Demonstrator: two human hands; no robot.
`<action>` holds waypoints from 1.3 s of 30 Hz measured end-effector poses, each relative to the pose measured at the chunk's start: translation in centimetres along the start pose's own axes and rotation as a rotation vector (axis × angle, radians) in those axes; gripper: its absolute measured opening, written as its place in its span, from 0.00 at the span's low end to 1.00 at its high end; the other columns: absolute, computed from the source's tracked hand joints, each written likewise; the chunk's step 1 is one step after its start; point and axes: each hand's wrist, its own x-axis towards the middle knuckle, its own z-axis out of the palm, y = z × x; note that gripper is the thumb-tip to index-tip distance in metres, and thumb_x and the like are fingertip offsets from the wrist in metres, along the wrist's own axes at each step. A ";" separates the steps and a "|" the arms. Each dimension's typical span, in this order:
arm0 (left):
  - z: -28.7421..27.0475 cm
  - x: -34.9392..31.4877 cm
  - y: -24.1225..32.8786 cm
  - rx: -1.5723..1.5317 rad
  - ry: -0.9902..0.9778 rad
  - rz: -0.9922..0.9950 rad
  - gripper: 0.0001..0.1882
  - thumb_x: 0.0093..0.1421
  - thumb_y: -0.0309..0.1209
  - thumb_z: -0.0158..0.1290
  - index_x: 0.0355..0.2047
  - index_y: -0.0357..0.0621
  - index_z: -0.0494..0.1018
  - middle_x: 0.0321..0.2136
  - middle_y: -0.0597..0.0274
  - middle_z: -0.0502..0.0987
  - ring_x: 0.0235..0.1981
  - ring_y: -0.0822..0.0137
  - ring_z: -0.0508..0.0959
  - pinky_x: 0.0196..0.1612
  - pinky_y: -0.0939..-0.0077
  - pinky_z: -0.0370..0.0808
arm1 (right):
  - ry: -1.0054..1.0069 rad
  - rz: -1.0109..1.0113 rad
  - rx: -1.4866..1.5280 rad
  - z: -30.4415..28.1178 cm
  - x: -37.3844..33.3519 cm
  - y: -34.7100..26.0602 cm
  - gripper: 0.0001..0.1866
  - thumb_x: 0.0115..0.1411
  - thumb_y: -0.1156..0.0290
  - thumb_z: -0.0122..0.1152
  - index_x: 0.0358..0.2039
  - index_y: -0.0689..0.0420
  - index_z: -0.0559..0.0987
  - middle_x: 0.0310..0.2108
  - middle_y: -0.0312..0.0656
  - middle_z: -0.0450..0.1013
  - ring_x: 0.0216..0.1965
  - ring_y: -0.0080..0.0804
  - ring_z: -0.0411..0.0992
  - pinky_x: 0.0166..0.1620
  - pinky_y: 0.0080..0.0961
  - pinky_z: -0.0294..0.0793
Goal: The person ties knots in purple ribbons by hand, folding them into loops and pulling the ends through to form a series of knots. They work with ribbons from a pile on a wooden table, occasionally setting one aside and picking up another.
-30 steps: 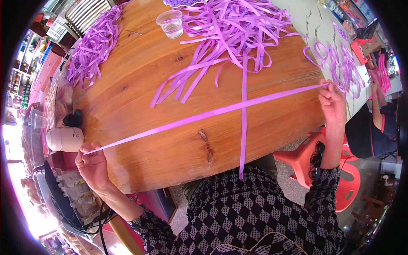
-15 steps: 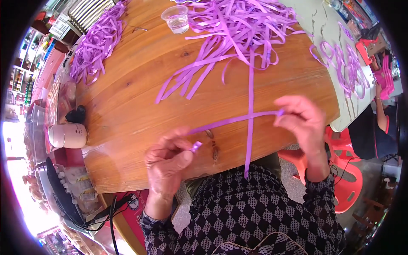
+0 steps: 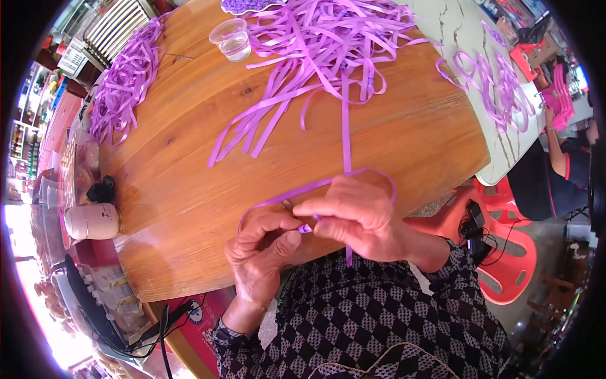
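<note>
My left hand (image 3: 262,249) and my right hand (image 3: 360,218) are close together over the near edge of the wooden table. Each is closed in a pinch on one end of the same purple ribbon (image 3: 291,191), which bows in a loop behind my fingers. A small folded or rolled bit shows at the left fingertips; the right fingertips are partly hidden behind my knuckles. Under the loop, another ribbon strand (image 3: 346,136) runs from the large ribbon pile (image 3: 322,47) toward me and over the table edge.
A clear plastic cup (image 3: 232,42) and a dish of small purple pieces (image 3: 247,6) stand at the back. More ribbons (image 3: 126,82) lie at the far left, others (image 3: 502,95) on a white marbled table. A pinkish jar (image 3: 92,221) is left; red stools (image 3: 511,271) and another person's arm (image 3: 555,145) right.
My right hand has come left and down to meet my left hand, bringing the ribbon ends together. The ribbon, stretched between them before, now bends into a loop. The whole view has shifted slightly.
</note>
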 end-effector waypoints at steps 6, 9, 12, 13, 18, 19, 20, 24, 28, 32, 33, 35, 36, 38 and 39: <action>0.4 0.0 -0.1 0.032 -0.072 0.078 0.08 0.50 0.20 0.59 0.32 0.35 0.75 0.28 0.66 0.75 0.30 0.77 0.73 0.35 0.86 0.69 | 0.066 -0.087 -0.048 0.0 -0.8 0.2 0.14 0.43 0.77 0.68 0.33 0.60 0.78 0.22 0.36 0.69 0.25 0.31 0.65 0.28 0.25 0.63; 0.3 0.1 0.3 -0.111 -0.108 -0.111 0.08 0.50 0.20 0.60 0.31 0.35 0.74 0.28 0.66 0.75 0.30 0.77 0.73 0.34 0.88 0.70 | 0.063 -0.107 -0.085 0.1 -1.0 0.3 0.13 0.43 0.76 0.68 0.32 0.60 0.78 0.23 0.37 0.71 0.25 0.31 0.66 0.28 0.26 0.64; 0.3 0.2 0.1 -0.069 -0.146 -0.094 0.08 0.50 0.20 0.60 0.31 0.35 0.75 0.28 0.65 0.76 0.29 0.77 0.74 0.33 0.87 0.70 | 0.046 -0.043 -0.066 0.0 -1.2 0.3 0.13 0.43 0.75 0.68 0.31 0.59 0.78 0.24 0.36 0.71 0.25 0.31 0.66 0.28 0.26 0.64; 0.4 0.2 0.2 -0.070 -0.147 -0.095 0.08 0.50 0.20 0.60 0.31 0.35 0.75 0.28 0.65 0.76 0.29 0.77 0.74 0.33 0.87 0.70 | 0.028 -0.003 -0.030 0.0 -1.2 0.3 0.12 0.43 0.75 0.68 0.31 0.59 0.78 0.24 0.36 0.71 0.25 0.31 0.66 0.28 0.26 0.64; 0.9 0.5 0.7 -0.189 -0.085 -0.322 0.10 0.46 0.25 0.63 0.28 0.33 0.75 0.23 0.63 0.76 0.23 0.74 0.74 0.27 0.85 0.69 | 0.004 -0.103 -0.048 -0.3 -1.4 0.2 0.13 0.42 0.76 0.68 0.31 0.59 0.78 0.24 0.36 0.71 0.24 0.32 0.65 0.27 0.27 0.64; 0.9 0.5 0.8 -0.190 -0.085 -0.325 0.10 0.46 0.25 0.63 0.28 0.33 0.75 0.23 0.63 0.76 0.23 0.74 0.74 0.27 0.85 0.69 | -0.007 -0.143 -0.056 -0.4 -1.4 0.2 0.13 0.42 0.76 0.68 0.31 0.60 0.78 0.25 0.36 0.71 0.24 0.32 0.65 0.27 0.27 0.64; 1.0 0.6 1.0 -0.157 -0.093 -0.406 0.10 0.46 0.25 0.63 0.27 0.32 0.75 0.22 0.62 0.76 0.21 0.74 0.73 0.26 0.85 0.69 | -0.007 -0.140 -0.056 -0.3 -1.5 0.4 0.13 0.42 0.76 0.68 0.31 0.60 0.78 0.25 0.36 0.71 0.24 0.32 0.65 0.27 0.27 0.64; 0.7 0.3 0.9 -0.072 -0.171 -0.379 0.07 0.51 0.24 0.60 0.28 0.32 0.76 0.22 0.62 0.77 0.21 0.77 0.72 0.25 0.87 0.68 | 0.023 -0.112 -0.089 0.0 -1.8 0.4 0.11 0.42 0.76 0.68 0.27 0.60 0.76 0.24 0.36 0.71 0.23 0.32 0.64 0.26 0.27 0.64; 0.3 -0.1 0.6 -0.094 -0.191 -0.386 0.08 0.50 0.24 0.61 0.28 0.32 0.76 0.22 0.62 0.76 0.20 0.77 0.71 0.23 0.86 0.67 | 0.001 -0.063 0.067 -0.1 -1.6 -0.4 0.11 0.42 0.75 0.68 0.27 0.60 0.75 0.24 0.35 0.71 0.24 0.33 0.64 0.27 0.26 0.64; 0.2 -0.4 -0.1 -0.251 -0.231 -0.355 0.07 0.49 0.23 0.61 0.28 0.32 0.76 0.22 0.61 0.76 0.19 0.76 0.72 0.22 0.86 0.67 | 0.000 -0.030 0.132 -0.1 -2.0 -0.6 0.11 0.43 0.75 0.67 0.28 0.60 0.75 0.24 0.35 0.71 0.24 0.33 0.65 0.28 0.26 0.64; 0.4 -0.5 -0.2 -0.285 -0.212 -0.364 0.07 0.49 0.23 0.61 0.28 0.32 0.75 0.22 0.61 0.76 0.19 0.76 0.72 0.22 0.85 0.68 | -0.002 -0.011 0.134 -0.3 -2.0 -0.4 0.11 0.43 0.74 0.68 0.28 0.60 0.75 0.24 0.35 0.72 0.25 0.32 0.65 0.28 0.26 0.64; 0.7 -0.6 -0.5 -0.288 -0.179 -0.362 0.07 0.50 0.22 0.60 0.28 0.32 0.75 0.23 0.61 0.76 0.20 0.75 0.72 0.23 0.85 0.69 | -0.005 0.010 0.136 -0.6 -1.9 -0.4 0.11 0.43 0.74 0.68 0.28 0.60 0.75 0.24 0.35 0.72 0.25 0.32 0.65 0.28 0.26 0.64; 0.8 -0.6 -0.6 -0.290 -0.151 -0.356 0.07 0.50 0.21 0.60 0.29 0.31 0.75 0.24 0.60 0.76 0.20 0.75 0.73 0.24 0.84 0.70 | 0.000 0.011 0.096 -0.8 -1.9 -0.5 0.12 0.43 0.74 0.68 0.28 0.60 0.75 0.24 0.36 0.72 0.25 0.32 0.66 0.28 0.25 0.64; 0.8 -0.6 -0.7 -0.289 -0.155 -0.333 0.06 0.50 0.21 0.59 0.29 0.31 0.75 0.24 0.61 0.76 0.21 0.74 0.73 0.26 0.84 0.70 | 0.005 0.012 0.055 -0.8 -2.0 -0.7 0.12 0.44 0.74 0.69 0.29 0.60 0.76 0.25 0.36 0.72 0.26 0.31 0.66 0.28 0.25 0.65; 0.8 -0.7 -0.7 -0.289 -0.159 -0.309 0.06 0.51 0.20 0.59 0.30 0.31 0.75 0.25 0.61 0.76 0.23 0.74 0.73 0.27 0.84 0.70 | 0.016 0.004 0.025 -0.6 -2.0 -0.8 0.12 0.44 0.74 0.69 0.29 0.60 0.76 0.25 0.36 0.72 0.25 0.31 0.66 0.28 0.25 0.65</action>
